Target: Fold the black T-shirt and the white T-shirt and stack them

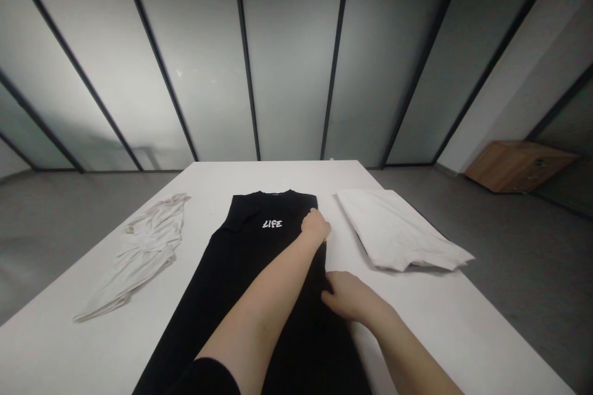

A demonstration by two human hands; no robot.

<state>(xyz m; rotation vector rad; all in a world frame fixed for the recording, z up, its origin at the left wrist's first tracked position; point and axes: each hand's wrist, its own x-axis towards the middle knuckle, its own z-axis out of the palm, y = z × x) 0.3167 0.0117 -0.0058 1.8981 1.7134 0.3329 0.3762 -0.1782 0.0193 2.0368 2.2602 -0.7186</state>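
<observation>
A black T-shirt (259, 247) with white lettering on its chest lies along the table, its neckline at the far end. My left hand (315, 224) reaches across it, fingers closed on its right edge near the shoulder. Nearer to me, my right hand (345, 295) pinches the same edge between thumb and fingers. A tiny yellow spot shows beside my left wrist; I cannot make out what it is. My left forearm hides part of the shirt's middle.
On the white table (273, 176), a crumpled white garment (148, 247) lies to the left. A flat, folded white cloth (393, 228) rests at the right edge, one corner overhanging. Beyond stand frosted glass panels (291, 62) and a wooden cabinet (514, 165) on the floor.
</observation>
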